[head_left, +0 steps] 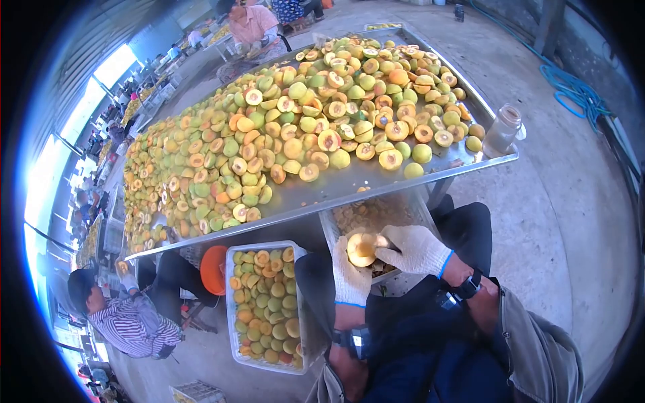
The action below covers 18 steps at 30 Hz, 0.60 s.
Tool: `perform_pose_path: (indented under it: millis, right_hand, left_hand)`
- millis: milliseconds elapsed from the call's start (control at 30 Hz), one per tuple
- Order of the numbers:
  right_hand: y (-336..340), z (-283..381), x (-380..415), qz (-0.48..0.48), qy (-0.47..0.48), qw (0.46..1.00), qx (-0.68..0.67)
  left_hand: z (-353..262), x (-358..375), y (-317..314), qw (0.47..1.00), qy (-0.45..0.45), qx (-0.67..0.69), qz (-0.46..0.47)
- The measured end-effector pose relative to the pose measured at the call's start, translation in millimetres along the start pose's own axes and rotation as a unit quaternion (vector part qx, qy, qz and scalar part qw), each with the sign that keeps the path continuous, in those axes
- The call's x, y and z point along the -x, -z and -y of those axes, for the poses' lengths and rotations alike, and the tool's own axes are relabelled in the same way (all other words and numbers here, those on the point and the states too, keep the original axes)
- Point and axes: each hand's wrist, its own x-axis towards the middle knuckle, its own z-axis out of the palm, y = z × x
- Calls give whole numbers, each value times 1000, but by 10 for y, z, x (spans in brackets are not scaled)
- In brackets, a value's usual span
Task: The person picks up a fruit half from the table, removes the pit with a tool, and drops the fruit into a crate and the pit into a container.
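My left hand (349, 277), in a white knitted glove, is closed around a peach half (361, 248), its cut side facing up with a hollow in the middle. My right hand (415, 251), gloved the same way, has its fingers pinched together at the right edge of that half. Whatever sits between those fingers is too small to make out. Below both hands, between my knees, stands a light plastic bin (423, 213) holding brownish scraps. Many halved peaches (289, 134) are heaped on the metal table (322, 203) in front of me.
A white crate (300, 322) full of peach halves stands left of my leg, beside an orange bucket (213, 270). A clear jar (502, 131) stands at the table's right corner. One person (138, 322) sits at left, another (254, 30) across the table. A blue hose (578, 91) lies on the floor.
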Motion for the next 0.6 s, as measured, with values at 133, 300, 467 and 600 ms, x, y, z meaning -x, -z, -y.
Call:
perform_pose_path:
  millis: [133, 300, 467, 600]
  right_hand:
    - [21, 39, -4, 11, 76, 995, 58]
    - [73, 57, -9, 40, 92, 991, 85]
    - [61, 98, 3, 40, 86, 993, 70]
    - [-4, 74, -2, 45, 56, 994, 78]
  left_hand:
    - [7, -8, 95, 999, 8, 17, 38]
    - [-19, 57, 20, 999, 33, 37, 18]
    - [-63, 75, 11, 999, 47, 16, 16]
    - [16, 46, 68, 999, 28, 4, 22]
